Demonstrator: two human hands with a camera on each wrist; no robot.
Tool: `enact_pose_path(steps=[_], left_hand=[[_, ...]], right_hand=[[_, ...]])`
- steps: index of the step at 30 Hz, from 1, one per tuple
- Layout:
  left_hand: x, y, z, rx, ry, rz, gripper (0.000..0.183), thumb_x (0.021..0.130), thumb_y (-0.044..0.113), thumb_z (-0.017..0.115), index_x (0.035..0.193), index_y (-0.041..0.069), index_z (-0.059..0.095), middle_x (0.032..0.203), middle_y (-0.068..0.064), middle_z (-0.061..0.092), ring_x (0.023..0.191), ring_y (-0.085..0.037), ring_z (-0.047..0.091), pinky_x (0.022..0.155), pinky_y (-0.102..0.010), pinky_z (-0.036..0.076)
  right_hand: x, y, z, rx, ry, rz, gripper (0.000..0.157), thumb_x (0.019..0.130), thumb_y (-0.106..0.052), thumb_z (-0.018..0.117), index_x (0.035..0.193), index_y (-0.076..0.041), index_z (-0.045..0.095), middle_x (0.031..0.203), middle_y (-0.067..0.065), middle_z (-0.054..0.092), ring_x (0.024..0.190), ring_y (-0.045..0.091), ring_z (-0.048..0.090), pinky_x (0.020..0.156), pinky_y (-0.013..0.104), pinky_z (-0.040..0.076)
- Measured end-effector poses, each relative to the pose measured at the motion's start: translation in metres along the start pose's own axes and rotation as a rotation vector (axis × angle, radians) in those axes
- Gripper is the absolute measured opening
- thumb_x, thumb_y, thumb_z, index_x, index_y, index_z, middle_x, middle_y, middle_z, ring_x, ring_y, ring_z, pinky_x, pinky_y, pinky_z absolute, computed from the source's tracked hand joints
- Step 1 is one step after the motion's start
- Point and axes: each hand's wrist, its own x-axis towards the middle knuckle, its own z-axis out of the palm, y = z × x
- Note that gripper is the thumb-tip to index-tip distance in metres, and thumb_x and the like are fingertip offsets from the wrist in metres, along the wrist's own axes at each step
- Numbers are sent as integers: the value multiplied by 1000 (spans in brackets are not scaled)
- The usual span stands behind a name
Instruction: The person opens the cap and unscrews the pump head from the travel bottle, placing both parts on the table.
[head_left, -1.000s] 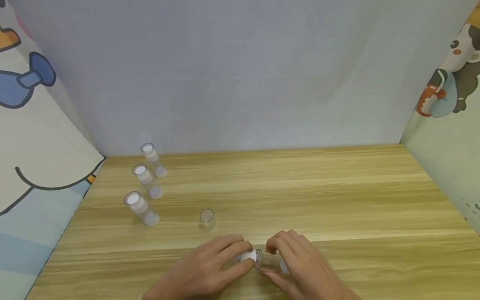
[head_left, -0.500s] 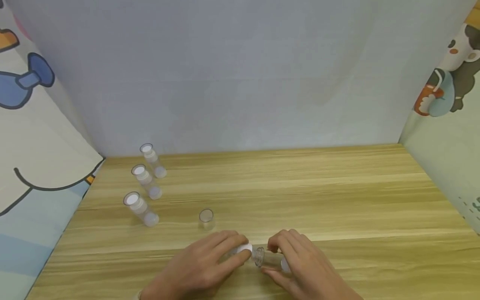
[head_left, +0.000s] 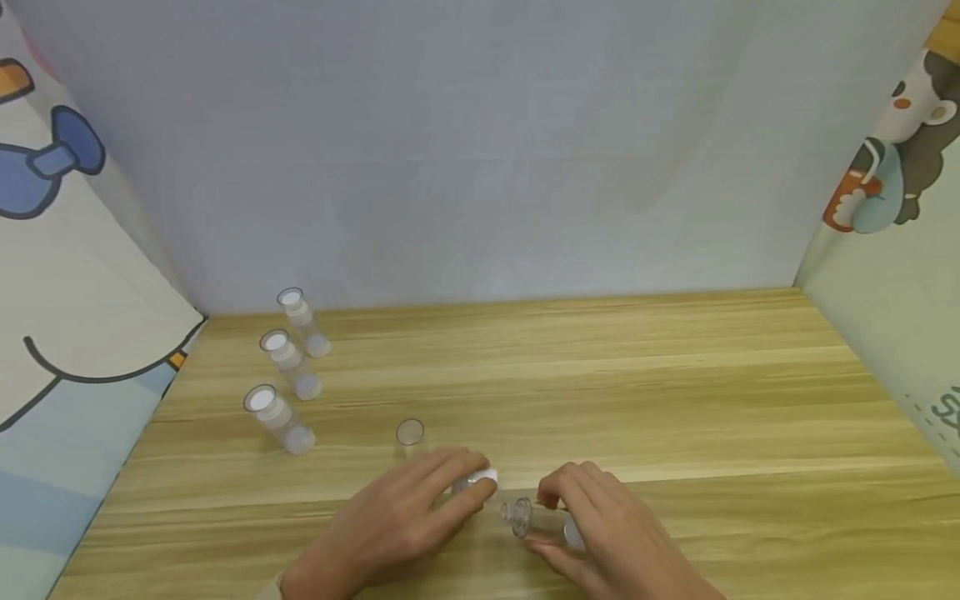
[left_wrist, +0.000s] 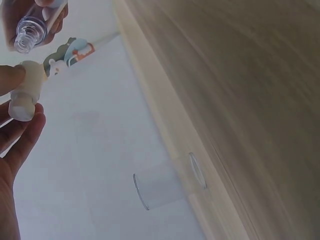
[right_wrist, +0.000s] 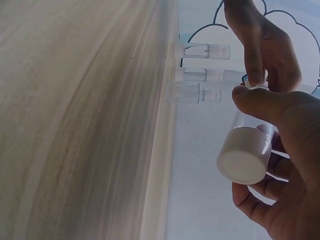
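Observation:
My left hand pinches a white pump top between thumb and fingers. To its right, my right hand grips a small clear bottle lying on its side in the air. The bottle's bare threaded neck points at the left hand, with a gap between neck and pump top. A white base closes its other end. Just beyond the left hand, a clear cylindrical cap stands on the table, its lower part hidden by that hand in the head view.
Three similar clear bottles with white tops, a near one, a middle one and a far one, stand upright in a row at the table's left. A pale cloth wall rises behind the wooden table.
The pump top has come off the bottle's neck. My left hand has drawn it left and slightly away, baring the threads, while the right hand keeps the bottle almost in place.

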Motion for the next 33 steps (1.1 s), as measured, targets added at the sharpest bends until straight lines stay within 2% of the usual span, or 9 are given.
enact_pose_path(steps=[3, 7, 11, 14, 20, 22, 25, 28, 33], left_hand=[[2, -1, 1, -1, 2, -21, 28, 112, 12, 41, 117, 7, 68, 116, -6, 69, 101, -17, 67, 90, -27, 61], [3, -3, 4, -17, -16, -66, 28, 113, 14, 40, 117, 8, 67, 116, -6, 68, 100, -18, 66, 86, -26, 61], [5, -4, 7, -1, -58, -112, 34, 114, 17, 35, 126, 11, 67, 118, -6, 67, 103, -18, 66, 84, -28, 62], [7, -6, 11, 17, -77, -122, 39, 114, 17, 32, 130, 13, 67, 118, -6, 67, 104, -18, 65, 84, -28, 61], [11, -10, 18, 9, -100, -144, 41, 114, 15, 29, 131, 13, 67, 121, -8, 66, 102, -19, 65, 82, -27, 60], [12, -10, 21, -3, -120, -165, 35, 112, 13, 37, 131, 14, 67, 123, -8, 66, 102, -20, 65, 81, -27, 60], [14, -11, 25, -10, -156, -185, 28, 105, 8, 56, 131, 15, 66, 126, -7, 65, 105, -20, 65, 85, -28, 60], [16, -11, 30, 3, -184, -190, 39, 93, 5, 72, 130, 15, 66, 124, -5, 66, 108, -20, 64, 89, -29, 60], [17, -12, 37, 4, -238, -204, 46, 88, 2, 79, 129, 16, 65, 123, -3, 66, 111, -19, 64, 91, -29, 60]], right_hand=[[-1, 0, -1, 2, 1, 3, 34, 100, -49, 66, 107, -16, 60, 98, -12, 61, 85, 2, 54, 74, 14, 46], [-2, -1, -2, 13, -17, 21, 35, 96, -46, 75, 107, -17, 60, 98, -12, 62, 84, 2, 55, 73, 13, 46], [-3, 0, -3, 16, -16, 17, 38, 90, -42, 82, 107, -16, 60, 98, -12, 62, 84, 2, 56, 72, 13, 47], [-3, 1, -2, 10, -4, 3, 37, 92, -43, 79, 108, -16, 60, 98, -12, 61, 84, 2, 55, 73, 13, 46], [-4, 1, -3, 11, -6, 3, 36, 95, -46, 76, 108, -16, 60, 98, -12, 61, 84, 2, 55, 72, 12, 45], [-4, 1, -3, 15, -11, 9, 37, 93, -44, 79, 108, -16, 60, 98, -12, 61, 84, 2, 55, 71, 12, 45], [-5, 0, -4, 22, -17, 16, 38, 90, -42, 82, 108, -16, 60, 98, -12, 61, 83, 2, 55, 71, 12, 45], [-5, 0, -4, 31, -22, 21, 39, 89, -41, 84, 108, -17, 60, 98, -12, 60, 83, 2, 55, 70, 12, 45], [-6, 1, -4, 27, -17, 17, 39, 90, -42, 82, 108, -17, 60, 98, -13, 60, 83, 2, 54, 70, 11, 44]])
